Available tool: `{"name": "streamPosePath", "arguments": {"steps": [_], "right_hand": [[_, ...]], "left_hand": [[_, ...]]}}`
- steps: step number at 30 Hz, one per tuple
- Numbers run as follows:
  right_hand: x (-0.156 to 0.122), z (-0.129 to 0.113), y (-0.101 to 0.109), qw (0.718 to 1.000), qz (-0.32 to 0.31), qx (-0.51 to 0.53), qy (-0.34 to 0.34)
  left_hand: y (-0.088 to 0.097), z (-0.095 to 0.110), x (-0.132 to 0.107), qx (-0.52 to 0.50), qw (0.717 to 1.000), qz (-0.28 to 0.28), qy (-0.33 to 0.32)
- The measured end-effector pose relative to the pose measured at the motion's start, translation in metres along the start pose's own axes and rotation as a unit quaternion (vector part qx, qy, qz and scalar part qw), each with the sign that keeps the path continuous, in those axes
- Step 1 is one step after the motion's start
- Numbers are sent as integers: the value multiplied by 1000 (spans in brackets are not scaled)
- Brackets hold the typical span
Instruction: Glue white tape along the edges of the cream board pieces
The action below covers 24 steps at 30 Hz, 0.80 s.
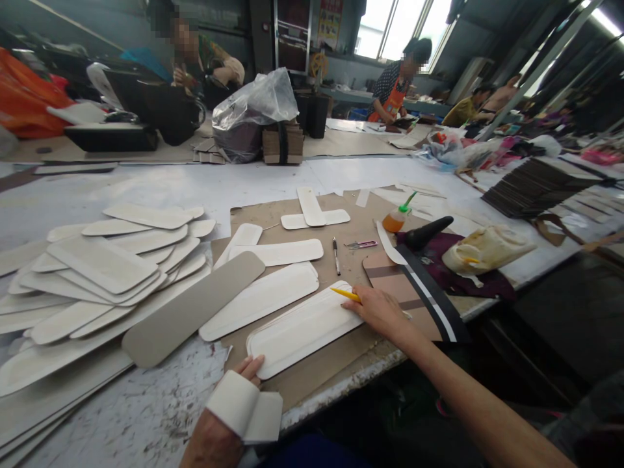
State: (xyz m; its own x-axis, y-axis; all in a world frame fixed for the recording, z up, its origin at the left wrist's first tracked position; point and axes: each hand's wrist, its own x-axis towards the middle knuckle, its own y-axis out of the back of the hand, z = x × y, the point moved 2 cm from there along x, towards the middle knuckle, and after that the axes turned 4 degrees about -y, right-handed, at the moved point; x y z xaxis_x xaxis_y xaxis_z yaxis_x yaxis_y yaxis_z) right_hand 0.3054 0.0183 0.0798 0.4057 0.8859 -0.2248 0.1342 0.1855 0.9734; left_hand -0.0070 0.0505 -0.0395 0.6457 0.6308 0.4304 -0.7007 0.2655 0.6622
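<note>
In front of me lies a long white panel (302, 335) with rounded corners; its layered edges suggest several stacked pieces. My right hand (377, 311) is closed around a thin yellow pointed stick (345, 294), held over the panel's far right end. At the near left corner, the fingers of my left hand (249, 369) grip the panel's edge. A white band-like piece (244, 406) wraps my left wrist and partly hides that hand. Another white panel stack (263, 299) lies just behind, beside a grey-beige strip (192, 311).
Many white panels (102, 263) are heaped at left. A pen (336, 255), thread snips (361, 245), an orange-liquid bottle (394, 220) and a glue-stained container (487, 250) stand or lie to the right. The table edge (341, 393) runs close to me. Co-workers (394, 88) work behind.
</note>
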Motion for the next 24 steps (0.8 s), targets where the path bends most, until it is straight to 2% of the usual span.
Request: {"name": "streamPosePath", "arguments": {"steps": [4,7,9,13,15,19,22,24], "right_hand": [[-2,6,-1,998,64,-29,-2],[-4,18,0,994,96,-32,-39],[-5,27,0,995,86,12,-55],[-6,34,-2,995,37,84,-42],[-6,36,-2,991,38,118,-41],[-5,41,3,958,49,277,-60],[-6,41,6,919,-20,387,-70],[-10,39,8,901,-43,425,-68]], "left_hand": [[-3,1,-2,47,999,17,-3],[-4,4,-7,59,998,13,-9],[-4,6,-10,52,999,10,-11],[-4,8,-12,33,999,5,15],[-6,5,-11,32,999,4,28],[-7,2,-5,46,997,65,-14],[-1,11,-1,47,998,42,-11],[7,22,3,10,999,37,28]]}}
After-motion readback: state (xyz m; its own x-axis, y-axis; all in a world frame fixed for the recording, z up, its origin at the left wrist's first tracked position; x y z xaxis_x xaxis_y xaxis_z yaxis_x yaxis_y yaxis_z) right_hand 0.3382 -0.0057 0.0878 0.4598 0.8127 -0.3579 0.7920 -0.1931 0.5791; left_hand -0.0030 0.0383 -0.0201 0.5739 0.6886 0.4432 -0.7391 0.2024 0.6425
